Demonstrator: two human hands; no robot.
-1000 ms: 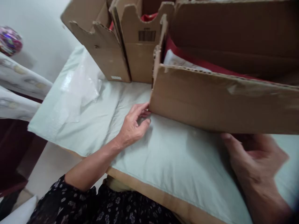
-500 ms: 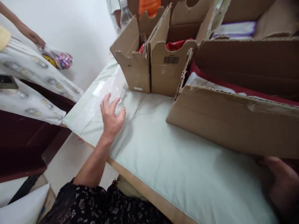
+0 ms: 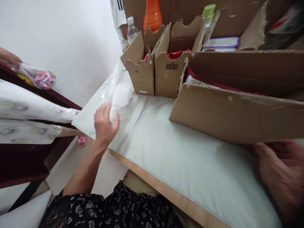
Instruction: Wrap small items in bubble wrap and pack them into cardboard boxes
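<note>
My left hand (image 3: 104, 124) is at the clear plastic bag (image 3: 120, 93) on the left part of the cloth-covered table (image 3: 180, 148). Its fingers are curled against the near edge of the plastic, with the thumb apart. At the right edge, my right hand (image 3: 280, 167) has its fingers under the bottom edge of a long open cardboard box (image 3: 232, 117), thumb near the edge. Red and white packaging (image 3: 204, 83) lies inside that box. Two narrow cardboard boxes, one on the left (image 3: 142, 77) and one beside it (image 3: 169, 74), stand behind, holding red items.
An orange bottle (image 3: 152, 19), a clear bottle (image 3: 132, 30) and a green-capped container (image 3: 208, 12) are at the back. On the left, a person in patterned trousers (image 3: 35, 103) holds a bag of colourful items (image 3: 44, 79). Another person's white sleeve (image 3: 118, 15) shows behind the boxes.
My left hand has moved left onto the plastic, which is now bunched upward. My right hand shows more clearly at the long box's lower edge. The person at left has shifted, lowering the colourful bag.
</note>
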